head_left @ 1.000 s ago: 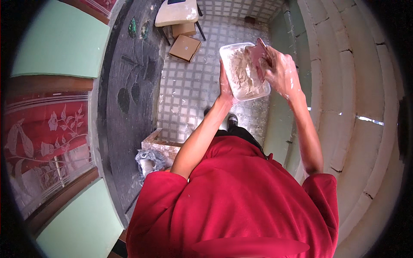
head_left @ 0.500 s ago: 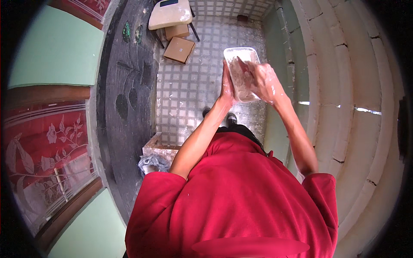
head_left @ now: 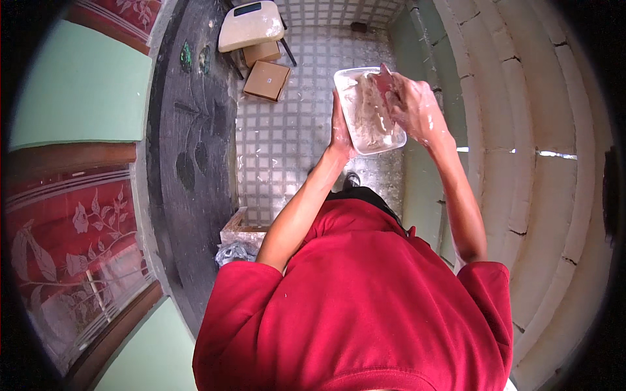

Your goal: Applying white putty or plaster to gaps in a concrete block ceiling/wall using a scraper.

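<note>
A white rectangular plastic tub (head_left: 345, 112) is tilted in front of me, with pale, wet paste (head_left: 368, 117) smeared over its inside. My left hand (head_left: 341, 130) is closed round the tub's left side and lower corner, its fingers partly hidden beneath. Over the tub's right rim, my right hand (head_left: 417, 112) grips a flat reddish scraper (head_left: 386, 90) standing on edge against the paste. White smears mark the right hand's knuckles and wrist.
At the far left stands a cream chair (head_left: 251, 27) with dark legs, near a cardboard box (head_left: 267, 81). A dark carved panel (head_left: 189, 130) runs along the left. Cracked pale wall slabs (head_left: 515, 130) rise at the right. A plastic bag (head_left: 236, 253) lies at the lower left.
My right hand has drawn the scraper rightward and up to the tub's right rim, uncovering more of the paste. The tub has turned slightly in my left hand.
</note>
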